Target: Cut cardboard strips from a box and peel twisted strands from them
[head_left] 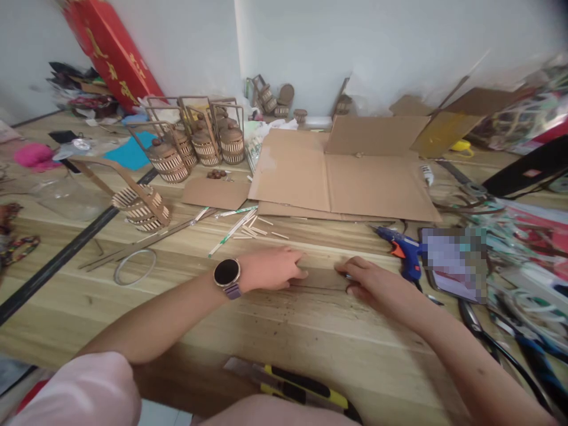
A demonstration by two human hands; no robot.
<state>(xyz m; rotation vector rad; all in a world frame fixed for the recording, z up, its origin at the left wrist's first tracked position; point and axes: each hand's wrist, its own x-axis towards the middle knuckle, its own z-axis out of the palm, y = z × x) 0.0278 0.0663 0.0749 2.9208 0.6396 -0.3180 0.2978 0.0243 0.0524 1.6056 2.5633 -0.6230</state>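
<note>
A flat brown strip (pixel 322 279) lies on the wooden table in front of me. My left hand (pixel 273 267), with a watch on the wrist, is closed on its left end, thumb and fingers against it. At the other end is my right hand (pixel 377 287), its thumb and fingers pinched together. A small dark thing shows at those right fingertips, too little of it visible to name. Just beyond the left hand lie several short pale sticks (pixel 251 231). A blue hot glue gun (pixel 408 254) rests to the right of my right hand.
Several small slatted baskets with tall handles (pixel 206 145) stand at the back left, one basket (pixel 142 207) nearer. Cardboard (pixel 293 171) lies at the back middle. On the right are a tablet (pixel 452 266), tools and cables. A yellow-black handsaw (pixel 306 387) lies by the front edge.
</note>
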